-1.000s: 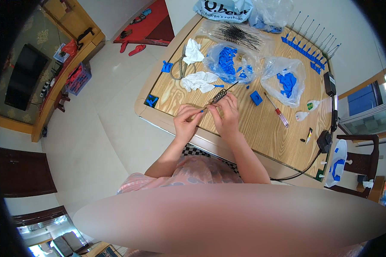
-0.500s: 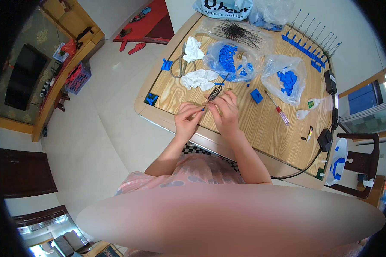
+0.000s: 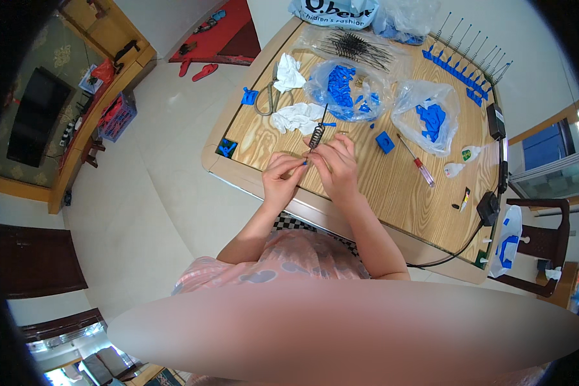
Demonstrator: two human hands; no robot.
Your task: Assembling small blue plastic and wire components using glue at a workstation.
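Spring over the near edge of the table, just beyond the fingertips, coil and thin rod pointing away from the body. Left hand in a narrow pinch on a small blue tip at the spring's lower end. Right hand close beside, thumb and forefinger closed on the spring below the coil, other fingers curled. Cannot tell whether touching the wood.

Beyond the hands, white cloth, with scissors to the left of it. Near the spring's far end, a clear bag with blue parts inside. To the right of the hands, a blue block, then a screwdriver with a red handle. Farther back, a heap of black rods; at the far right edge, upright springs in a row on blue bases.
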